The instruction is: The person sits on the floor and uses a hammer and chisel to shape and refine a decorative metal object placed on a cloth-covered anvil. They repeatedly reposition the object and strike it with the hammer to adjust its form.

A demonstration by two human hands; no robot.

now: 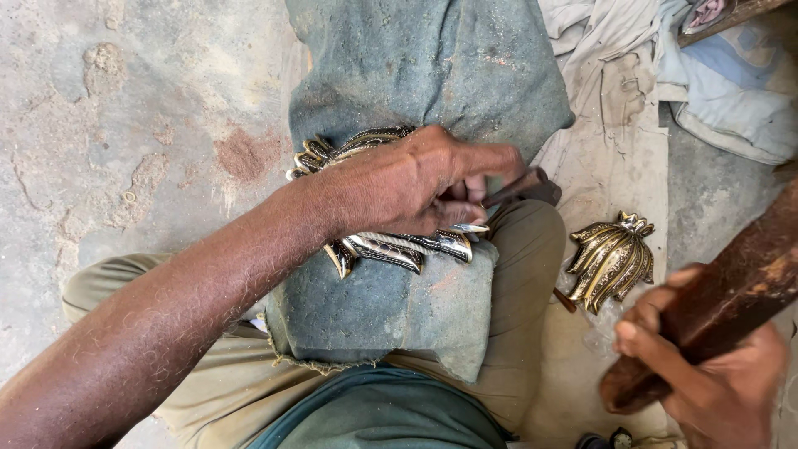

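My left hand [407,185] is curled shut, fingers pinching a thin dark metal punch [519,189] while the palm presses down on a leaf-shaped brass ornament [391,245]. That ornament lies on a grey-green cloth cushion [399,308], which I take as my landmark; the ornament's ribbed tips stick out from under my hand on the far left side and along the near edge of the fingers. The punch's tip points down at the ornament, near the cushion's right edge.

My right hand [715,378], well to the right of the cushion and nearer to me, is closed around a thick brown wooden mallet [731,299] that slants up and away to the right.

Between the cushion and the mallet, a second brass ornament [613,259] of the same ribbed leaf shape lies on a dirty pale cloth [611,141] spread over the floor. Left of the cushion is a bare, stained concrete floor [141,141]. Beyond the pale cloth, far right of the cushion, is a rumpled light blue fabric [731,100].
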